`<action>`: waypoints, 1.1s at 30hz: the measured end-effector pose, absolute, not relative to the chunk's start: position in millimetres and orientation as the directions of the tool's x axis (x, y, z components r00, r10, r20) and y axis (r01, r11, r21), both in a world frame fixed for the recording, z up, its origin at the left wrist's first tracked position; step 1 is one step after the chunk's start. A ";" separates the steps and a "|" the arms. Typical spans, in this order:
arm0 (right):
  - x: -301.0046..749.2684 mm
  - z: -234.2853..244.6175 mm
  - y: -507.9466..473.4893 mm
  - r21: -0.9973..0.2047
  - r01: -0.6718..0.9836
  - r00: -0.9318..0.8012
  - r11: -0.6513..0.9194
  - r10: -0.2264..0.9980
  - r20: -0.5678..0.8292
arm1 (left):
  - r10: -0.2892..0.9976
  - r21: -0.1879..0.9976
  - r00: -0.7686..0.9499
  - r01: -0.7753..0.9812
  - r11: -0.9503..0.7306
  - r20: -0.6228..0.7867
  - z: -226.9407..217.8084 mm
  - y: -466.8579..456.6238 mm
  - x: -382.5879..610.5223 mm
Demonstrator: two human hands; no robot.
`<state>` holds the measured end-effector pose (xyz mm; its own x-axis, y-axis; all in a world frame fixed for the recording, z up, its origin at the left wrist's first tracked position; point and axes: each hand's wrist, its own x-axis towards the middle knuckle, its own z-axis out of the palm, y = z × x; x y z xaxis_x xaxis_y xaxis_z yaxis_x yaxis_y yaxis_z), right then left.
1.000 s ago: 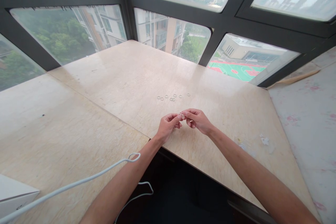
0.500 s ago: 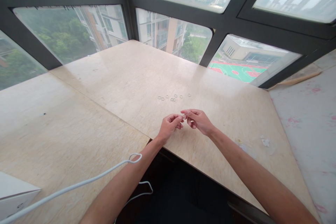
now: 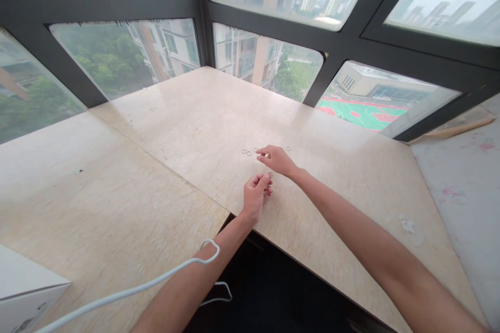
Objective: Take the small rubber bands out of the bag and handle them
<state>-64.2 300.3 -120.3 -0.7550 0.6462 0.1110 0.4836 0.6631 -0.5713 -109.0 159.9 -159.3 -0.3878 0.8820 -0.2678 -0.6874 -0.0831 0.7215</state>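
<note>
My left hand (image 3: 254,195) is closed, with thumb and forefinger pinching small thin metal rings (image 3: 269,174); how many is too small to tell. Just beyond it, my right hand (image 3: 276,160) hovers low over the tabletop, thumb and forefinger slightly apart and nothing visible between them. Its fingertips are beside more loose rings lying flat, among them one ring (image 3: 244,151) and a second ring (image 3: 249,153) to their left. Another ring (image 3: 288,149) lies to the right, behind that hand. The right hand hides other rings.
The marbled tabletop (image 3: 175,130) reaches dark-framed windows. A white cable (image 3: 156,280) crosses near my left forearm, and a white box (image 3: 31,286) stands at lower left. White scraps (image 3: 408,226) lie at right, by a flowered cloth (image 3: 457,197). A small dark bit (image 3: 79,170) lies far left.
My right hand has left the rings in my left hand and moved forward and left over the loose rings. My left hand keeps its pinch. The view has shifted a little.
</note>
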 end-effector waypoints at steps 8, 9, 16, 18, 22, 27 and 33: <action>-111.2 -107.0 307.2 0.102 0.428 -0.879 0.898 0.439 -0.187 | 0.866 0.697 -0.400 -0.712 -0.087 -0.300 -159.4 162.5 -109.0; -114.0 -105.8 307.1 0.117 0.409 -0.882 0.905 0.425 -0.204 | 0.864 0.697 -0.401 -0.712 -0.085 -0.304 -159.3 162.8 -109.1; -127.5 -103.7 312.4 0.155 0.341 -0.892 0.927 0.371 -0.259 | 0.867 0.698 -0.391 -0.712 -0.074 -0.308 -157.5 162.2 -110.2; -128.0 -104.1 315.0 0.150 0.346 -0.890 0.926 0.374 -0.258 | 0.869 0.702 -0.391 -0.709 -0.074 -0.304 -157.1 161.8 -110.4; -116.7 -109.6 322.3 -0.090 0.423 -0.895 0.902 0.400 -0.199 | 0.872 0.715 -0.387 -0.697 -0.065 -0.298 -156.8 161.6 -110.9; -80.7 -116.9 320.6 -0.728 0.427 -0.829 0.536 0.554 -0.078 | 0.876 0.709 -0.391 -0.700 -0.085 -0.281 -156.7 161.9 -111.1; -21.7 -106.6 284.4 -0.970 0.075 -0.795 -0.233 0.573 -0.199 | 0.881 0.742 -0.400 -0.664 -0.090 -0.251 -159.4 163.1 -109.8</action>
<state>-21.7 284.4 -106.6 -0.7949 0.5732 -0.1989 0.0747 -0.2328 -0.9696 -109.8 163.1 -159.4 -0.4002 0.8813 -0.2513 -0.6641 -0.0899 0.7422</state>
